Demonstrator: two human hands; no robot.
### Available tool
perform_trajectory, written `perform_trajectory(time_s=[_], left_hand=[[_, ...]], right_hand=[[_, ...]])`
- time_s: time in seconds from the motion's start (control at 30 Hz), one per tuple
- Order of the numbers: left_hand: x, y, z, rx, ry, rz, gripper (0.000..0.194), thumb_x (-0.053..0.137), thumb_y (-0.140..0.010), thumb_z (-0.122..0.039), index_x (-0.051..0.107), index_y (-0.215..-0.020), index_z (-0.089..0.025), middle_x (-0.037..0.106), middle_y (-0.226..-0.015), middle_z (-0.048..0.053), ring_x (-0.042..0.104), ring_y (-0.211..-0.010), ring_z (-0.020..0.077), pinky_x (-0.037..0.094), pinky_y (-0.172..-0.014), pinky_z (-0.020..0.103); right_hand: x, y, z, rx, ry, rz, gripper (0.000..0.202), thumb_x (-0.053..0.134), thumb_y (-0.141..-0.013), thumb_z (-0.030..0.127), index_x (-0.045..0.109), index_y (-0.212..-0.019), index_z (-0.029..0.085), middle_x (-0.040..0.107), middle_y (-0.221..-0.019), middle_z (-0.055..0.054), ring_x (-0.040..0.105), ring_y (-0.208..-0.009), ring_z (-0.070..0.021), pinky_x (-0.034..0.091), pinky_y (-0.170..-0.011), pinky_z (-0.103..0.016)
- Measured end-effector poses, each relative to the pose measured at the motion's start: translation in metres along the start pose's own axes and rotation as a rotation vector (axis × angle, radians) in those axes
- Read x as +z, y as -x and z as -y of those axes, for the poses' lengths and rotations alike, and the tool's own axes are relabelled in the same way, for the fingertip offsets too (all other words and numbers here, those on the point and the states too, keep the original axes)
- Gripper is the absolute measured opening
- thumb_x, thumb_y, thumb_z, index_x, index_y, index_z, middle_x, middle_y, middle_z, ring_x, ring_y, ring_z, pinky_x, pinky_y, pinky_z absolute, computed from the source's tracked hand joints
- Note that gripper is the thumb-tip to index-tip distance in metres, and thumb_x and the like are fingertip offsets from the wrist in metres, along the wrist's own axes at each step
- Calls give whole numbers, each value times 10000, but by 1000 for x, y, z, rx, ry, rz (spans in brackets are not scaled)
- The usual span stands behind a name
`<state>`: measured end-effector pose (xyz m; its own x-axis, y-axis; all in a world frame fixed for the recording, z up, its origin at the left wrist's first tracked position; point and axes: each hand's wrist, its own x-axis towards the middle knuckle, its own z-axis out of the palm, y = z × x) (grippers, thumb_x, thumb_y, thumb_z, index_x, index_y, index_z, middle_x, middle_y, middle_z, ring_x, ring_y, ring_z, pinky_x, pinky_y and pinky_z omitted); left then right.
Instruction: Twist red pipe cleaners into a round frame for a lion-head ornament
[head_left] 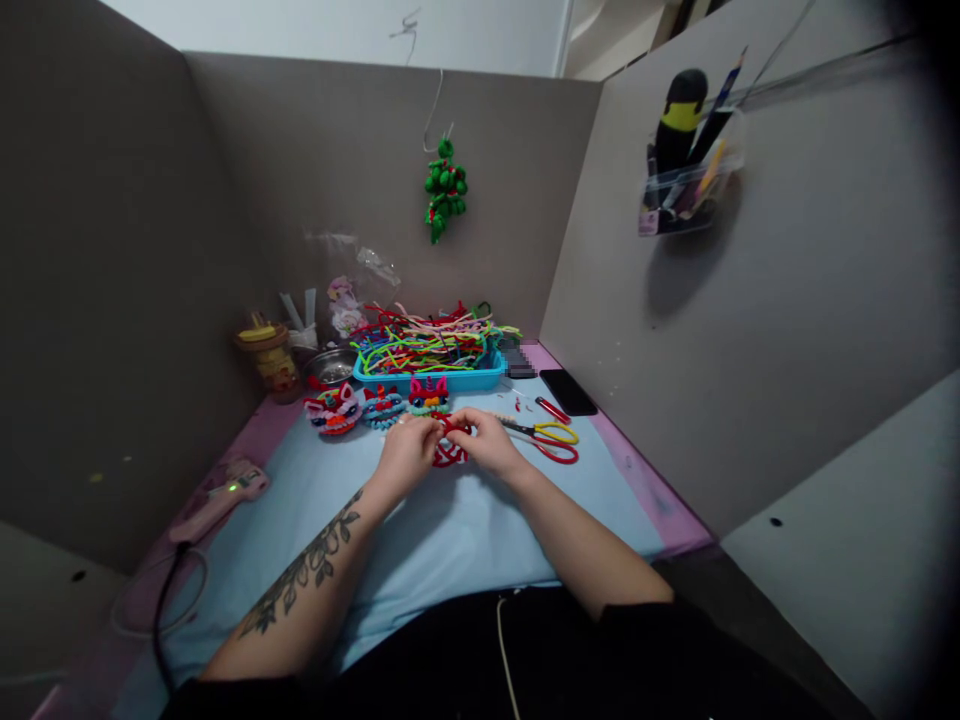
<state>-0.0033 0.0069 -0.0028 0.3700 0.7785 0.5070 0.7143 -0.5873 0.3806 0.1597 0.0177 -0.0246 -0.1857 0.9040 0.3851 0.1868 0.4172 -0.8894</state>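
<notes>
- Black clothing (442,665) fills the bottom of the view, a pale cord (508,655) hanging down its front, and meets the near edge of the blue cloth (465,540).
- Both forearms reach forward over this cloth and converge, leaving a wedge of flat cloth between them.
- Left hand (411,446): fingers curled, tips pinching the red fuzzy piece (450,456).
- Right hand (484,442): fingers bent inward, gripping the same piece from its other side.
- Red fuzzy piece: between the two hands, around the middle of the cloth's width, partly hidden by the fingers.
- Just beyond the hands, three fuzzy animal heads (383,409) sit in a row, the rightmost close to the fingers; behind them stands the blue tray (390,381), heaped with coloured fuzzy stems (435,340) that poke out past its rim.
- Right of the right hand lie scissors (534,432) with yellow and red handles, then a red-handled tool (553,410) and a black phone (568,392) near the right wall (787,280).
- Well left of the left hand, a pink glue gun (221,500) lies along the table's left side, its black cable (166,620) trailing toward the near edge.
- Pink borders (652,485) show beyond the cloth at both sides; grey partitions bound the left, back and right.
</notes>
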Motion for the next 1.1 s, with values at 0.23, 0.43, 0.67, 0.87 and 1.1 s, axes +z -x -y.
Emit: perform_trajectory(time_s=[0.23,0.43,0.67,0.87,1.1], left_hand=[[-5,-2,-2,-109,179,107,230,469,-825,-242,607,-654,-175,609,-621,12,518,-628,158,358,-584,260],[-9,-3,0,-82,242,-124,159,503,-813,-277,626,-772,-186,635,-799,39,544,-803,178,404,-749,302],[-4,-2,-1,-656,1161,171,399,563,-755,-524,637,-819,-138,633,-843,83,556,-734,155,400,-598,247],[9,-1,-7,-710,1632,49,257,780,-596,-265,638,-790,-173,637,-822,12,558,-734,92,383,-614,194],[4,-7,14,-685,1514,-66,290,804,-566,-268,574,-701,-156,595,-748,-20,539,-706,81,416,-669,215]], right_hand=[[0,5,8,-188,188,-32,95,583,-762,199,668,-729,227,629,-720,-22,536,-769,-192,379,-743,-326],[-3,6,7,-339,337,-158,135,556,-780,173,672,-752,235,585,-791,-46,496,-858,-211,376,-818,-379],[-9,12,-1,-645,726,-588,184,632,-734,161,700,-838,298,473,-1024,-57,400,-1041,-247,351,-924,-445],[1,15,-2,-786,805,-480,288,627,-734,156,675,-921,370,469,-1180,-18,367,-1124,-254,348,-949,-458],[-3,11,0,-541,336,-593,265,565,-790,267,559,-1054,249,481,-1091,-75,483,-1018,-223,403,-904,-432]])
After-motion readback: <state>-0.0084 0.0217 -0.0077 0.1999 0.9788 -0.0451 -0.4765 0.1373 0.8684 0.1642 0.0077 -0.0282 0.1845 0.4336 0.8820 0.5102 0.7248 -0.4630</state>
